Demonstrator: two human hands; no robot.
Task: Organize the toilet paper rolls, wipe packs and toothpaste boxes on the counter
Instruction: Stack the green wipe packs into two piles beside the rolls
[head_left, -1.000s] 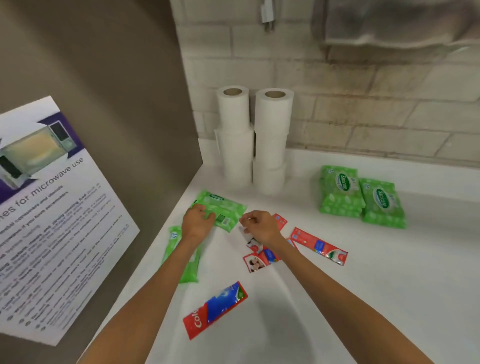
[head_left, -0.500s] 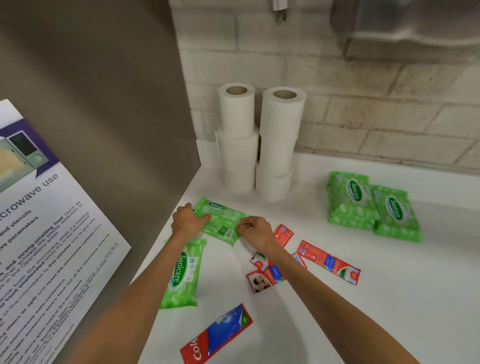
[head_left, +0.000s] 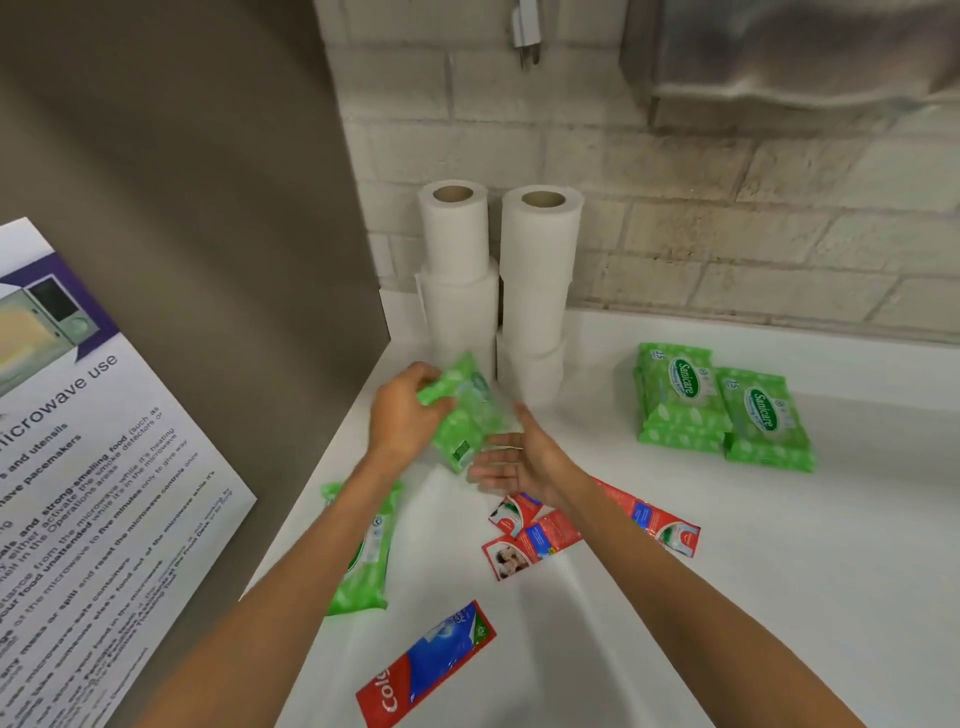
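My left hand (head_left: 402, 415) grips a green wipe pack (head_left: 462, 413), lifted and tilted above the white counter (head_left: 779, 571) in front of the toilet paper. My right hand (head_left: 519, 460) is beside the pack's lower end, palm up, fingers straight, holding nothing. Two stacks of toilet paper rolls (head_left: 537, 291) stand in the back corner. Another wipe pack (head_left: 363, 551) lies under my left forearm. Stacked wipe packs (head_left: 722, 405) sit at the right. Red toothpaste boxes (head_left: 530, 540) lie under my right forearm, another one (head_left: 660, 525) beyond it, and a red-blue one (head_left: 426, 665) lies near the front.
A grey panel (head_left: 208, 234) with a microwave-use poster (head_left: 78, 493) walls off the left side. A brick wall (head_left: 727, 234) runs along the back, with a metal dispenser (head_left: 779, 52) mounted high at the right.
My left hand lifted the wipe pack off the counter and tilted it up. My right hand let go of it and opened, palm up.
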